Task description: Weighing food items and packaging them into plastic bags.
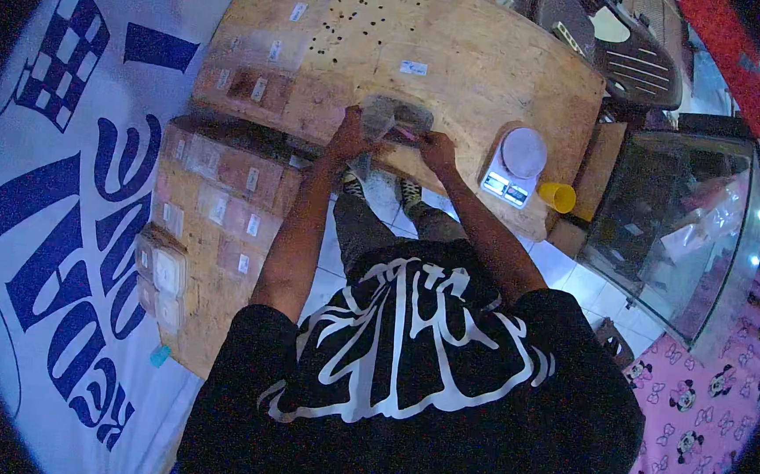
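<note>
Both hands are at the near edge of a wooden table [472, 52], around a piece of clear plastic packaging [414, 112]. My left hand [349, 136] grips its left side, where the thin plastic looks crumpled and partly hangs below the edge. At the right side, my right hand [437, 151] pinches it, close to a small pink strip [404, 133]. Blur and reflections hide what the packaging contains. Just beyond it a white label [413, 67] lies on the wood.
Small dark beans [339, 33] are scattered farther back. Right of my hands stand a digital kitchen scale [523, 154] and a yellow cup [557, 196], beside a glass case [672, 224]. Labelled clear containers [238, 187] cover the left side; stacked tubs [169, 272] sit nearer.
</note>
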`<state>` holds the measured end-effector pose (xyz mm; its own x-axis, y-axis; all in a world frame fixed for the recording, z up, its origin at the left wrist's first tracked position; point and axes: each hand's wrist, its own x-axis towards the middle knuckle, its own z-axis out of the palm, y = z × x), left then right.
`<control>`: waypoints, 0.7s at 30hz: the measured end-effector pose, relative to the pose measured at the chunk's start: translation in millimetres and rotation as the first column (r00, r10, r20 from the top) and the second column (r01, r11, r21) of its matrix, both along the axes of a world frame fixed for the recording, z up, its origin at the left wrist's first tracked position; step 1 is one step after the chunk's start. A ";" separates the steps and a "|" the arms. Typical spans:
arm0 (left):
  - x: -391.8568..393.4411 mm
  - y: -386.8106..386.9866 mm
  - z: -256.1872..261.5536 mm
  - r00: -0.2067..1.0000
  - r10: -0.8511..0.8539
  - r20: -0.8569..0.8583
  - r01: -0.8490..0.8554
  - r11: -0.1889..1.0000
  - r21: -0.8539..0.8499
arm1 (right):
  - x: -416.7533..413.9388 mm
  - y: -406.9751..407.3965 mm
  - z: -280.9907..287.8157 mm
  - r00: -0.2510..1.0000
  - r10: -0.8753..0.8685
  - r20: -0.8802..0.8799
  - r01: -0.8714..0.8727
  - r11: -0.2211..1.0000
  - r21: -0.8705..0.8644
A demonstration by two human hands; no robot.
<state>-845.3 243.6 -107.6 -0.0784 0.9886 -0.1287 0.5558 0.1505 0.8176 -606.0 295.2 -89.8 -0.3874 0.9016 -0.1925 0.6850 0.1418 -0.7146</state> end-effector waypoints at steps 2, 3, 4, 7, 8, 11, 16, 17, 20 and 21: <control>-0.6 7.9 2.9 0.944 -0.251 -0.213 0.228 0.965 -0.129 | 5.8 3.5 -4.5 0.999 -0.035 -0.013 0.034 0.996 -0.078; -5.7 2.5 -1.7 0.945 -0.244 -0.218 0.220 0.967 -0.131 | 4.8 5.2 1.1 1.000 -0.018 0.019 0.021 0.986 -0.168; -9.8 -4.2 -5.9 0.975 -0.145 -0.169 0.130 0.987 -0.096 | 2.5 6.0 8.1 0.999 0.003 0.050 0.010 0.967 -0.256; -6.9 -5.4 4.0 0.993 -0.026 -0.116 0.022 0.999 -0.035 | 20.2 7.8 2.1 0.994 -0.020 -0.108 -0.003 0.978 -0.210; -2.3 -1.7 12.9 0.993 0.002 -0.119 -0.003 1.000 -0.007 | 29.6 8.2 -4.2 0.994 -0.032 -0.103 0.010 0.978 -0.209; -16.3 -9.2 13.6 0.969 0.026 -0.246 0.003 0.993 0.117 | 35.5 6.5 2.0 0.972 0.001 -0.235 0.003 1.000 0.016; -5.1 -10.8 32.4 0.938 0.070 -0.341 -0.016 0.987 0.158 | 58.5 11.2 17.4 0.959 -0.115 -0.260 0.036 0.956 -0.291; -2.9 -9.4 35.4 0.925 0.046 -0.377 0.031 0.980 0.197 | 64.7 12.6 16.5 0.959 -0.117 -0.258 0.039 0.957 -0.286; 2.5 -12.1 36.0 0.983 0.101 -0.151 -0.072 0.980 0.188 | 70.1 11.4 38.1 0.962 -0.073 -0.264 0.003 0.966 -0.257; 5.8 -9.6 38.1 0.984 0.100 -0.148 -0.070 0.979 0.191 | 73.3 10.6 46.0 0.965 -0.059 -0.257 0.002 0.977 -0.215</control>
<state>-839.5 233.9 -69.5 -0.1677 0.9829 0.0760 0.6704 0.0572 0.7398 -532.6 305.8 -43.8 -0.4225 0.8634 -0.2758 0.4726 -0.0498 -0.8799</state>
